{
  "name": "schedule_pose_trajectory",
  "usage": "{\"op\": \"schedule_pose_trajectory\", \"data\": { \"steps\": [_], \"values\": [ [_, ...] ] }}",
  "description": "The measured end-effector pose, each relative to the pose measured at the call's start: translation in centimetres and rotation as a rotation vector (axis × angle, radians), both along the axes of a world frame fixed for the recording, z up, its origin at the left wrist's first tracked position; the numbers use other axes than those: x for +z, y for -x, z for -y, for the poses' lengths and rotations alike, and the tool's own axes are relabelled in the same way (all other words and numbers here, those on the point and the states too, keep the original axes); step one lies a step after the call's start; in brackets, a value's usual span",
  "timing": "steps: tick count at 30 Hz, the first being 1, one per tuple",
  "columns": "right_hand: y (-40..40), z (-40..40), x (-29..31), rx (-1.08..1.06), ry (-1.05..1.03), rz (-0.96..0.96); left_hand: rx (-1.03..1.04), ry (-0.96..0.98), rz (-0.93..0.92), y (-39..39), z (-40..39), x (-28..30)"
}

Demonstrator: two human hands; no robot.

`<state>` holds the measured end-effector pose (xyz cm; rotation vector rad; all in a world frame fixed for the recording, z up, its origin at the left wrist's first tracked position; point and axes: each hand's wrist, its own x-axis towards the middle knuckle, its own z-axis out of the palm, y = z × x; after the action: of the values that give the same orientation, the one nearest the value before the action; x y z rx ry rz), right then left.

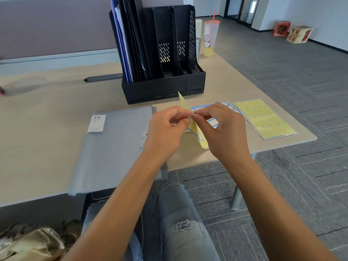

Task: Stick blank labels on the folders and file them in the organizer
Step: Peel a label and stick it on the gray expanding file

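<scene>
Beige desk (47,147); black organizer (162,53) at 12 o'clock, grey folder (116,144) flat at 9. Left hand (165,130) and right hand (224,129) together, both pinching a yellow label sheet (197,136) at centre.

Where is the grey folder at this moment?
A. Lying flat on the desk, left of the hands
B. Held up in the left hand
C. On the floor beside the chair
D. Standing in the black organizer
A: the grey folder lies flat on the desk, while both hands pinch a label sheet.
</scene>
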<state>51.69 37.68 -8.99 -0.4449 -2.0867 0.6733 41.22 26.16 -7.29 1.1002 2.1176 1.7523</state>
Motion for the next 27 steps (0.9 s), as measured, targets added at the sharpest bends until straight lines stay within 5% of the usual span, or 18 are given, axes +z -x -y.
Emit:
{"op": "schedule_pose_trajectory", "data": {
  "steps": [27],
  "values": [
    [-2.9,-2.0,-0.1,-0.17,0.431,-0.086,0.014,0.03,-0.064,-0.3,-5.1,-0.7]
  ]
}}
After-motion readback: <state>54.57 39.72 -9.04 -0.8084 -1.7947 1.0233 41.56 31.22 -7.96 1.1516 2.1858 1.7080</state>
